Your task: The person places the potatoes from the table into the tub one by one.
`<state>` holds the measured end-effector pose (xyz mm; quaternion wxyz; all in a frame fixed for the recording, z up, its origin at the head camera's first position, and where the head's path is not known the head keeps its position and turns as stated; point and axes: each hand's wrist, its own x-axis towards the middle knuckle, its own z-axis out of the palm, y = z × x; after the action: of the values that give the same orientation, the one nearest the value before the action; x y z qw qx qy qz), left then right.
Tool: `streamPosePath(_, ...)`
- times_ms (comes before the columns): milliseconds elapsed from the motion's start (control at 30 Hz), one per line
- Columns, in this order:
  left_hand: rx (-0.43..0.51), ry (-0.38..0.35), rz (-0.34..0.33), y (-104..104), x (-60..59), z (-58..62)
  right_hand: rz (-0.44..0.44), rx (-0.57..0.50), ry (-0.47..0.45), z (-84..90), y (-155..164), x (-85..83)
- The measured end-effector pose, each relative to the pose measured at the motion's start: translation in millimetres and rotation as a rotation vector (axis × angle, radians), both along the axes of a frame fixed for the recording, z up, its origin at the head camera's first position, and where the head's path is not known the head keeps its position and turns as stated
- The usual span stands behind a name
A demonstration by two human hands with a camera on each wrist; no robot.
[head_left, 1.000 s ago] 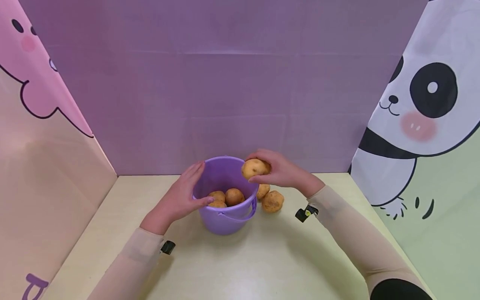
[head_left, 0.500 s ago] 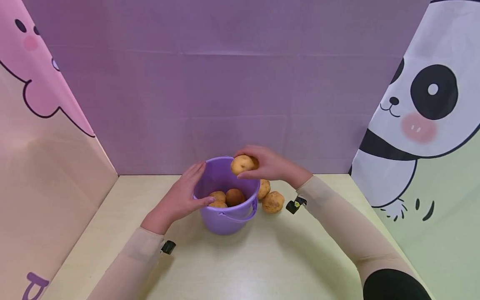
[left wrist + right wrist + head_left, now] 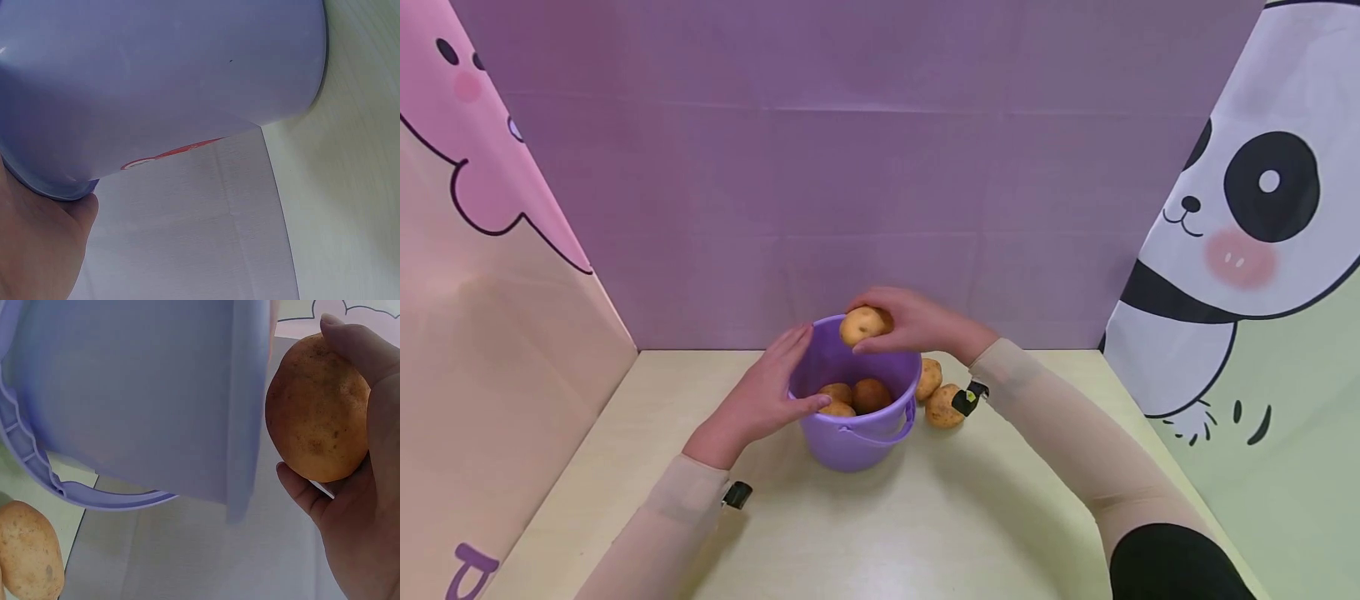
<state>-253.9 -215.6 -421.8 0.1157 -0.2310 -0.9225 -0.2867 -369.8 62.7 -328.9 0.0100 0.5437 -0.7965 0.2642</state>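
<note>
A purple bucket (image 3: 857, 437) stands on the pale table (image 3: 925, 533) and holds three potatoes (image 3: 868, 394). My left hand (image 3: 767, 392) grips the bucket's left rim, thumb over the edge; the left wrist view shows the bucket wall (image 3: 162, 81) close up beside my palm (image 3: 37, 244). My right hand (image 3: 906, 321) holds a yellow potato (image 3: 861, 324) over the bucket's far rim. In the right wrist view that potato (image 3: 315, 419) sits between thumb and fingers next to the bucket's outside (image 3: 137, 394).
Two more potatoes (image 3: 942, 406) lie on the table just right of the bucket; one shows in the right wrist view (image 3: 28, 556). A purple backdrop (image 3: 850, 167) stands close behind, a pink cartoon panel (image 3: 482, 275) on the left and a panda panel (image 3: 1247, 250) on the right.
My right hand has carried the potato leftward, from the bucket's right rim to above its far rim. The left hand and the bucket have stayed put.
</note>
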Motion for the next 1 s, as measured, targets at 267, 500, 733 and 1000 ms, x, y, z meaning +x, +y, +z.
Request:
streamPosePath(267, -0.005, 0.008, -0.010, 1, 0.0, 2.1, 0.001, 0.027, -0.021, -5.5, -11, -7.3)
streamPosePath(500, -0.008, 0.020, -0.012, 0, -0.3, 1.5, -0.011, 0.056, -0.048, -8.8, -20, -11.1)
streamPosePath(733, 0.000, 0.023, -0.017, 0, -0.5, 1.8, 0.009, 0.069, -0.070, -10.4, -27, -11.7)
streamPosePath(1000, -0.004, 0.030, -0.016, 1, -1.0, 1.5, 0.028, 0.078, -0.068, -13.1, -30, -12.4)
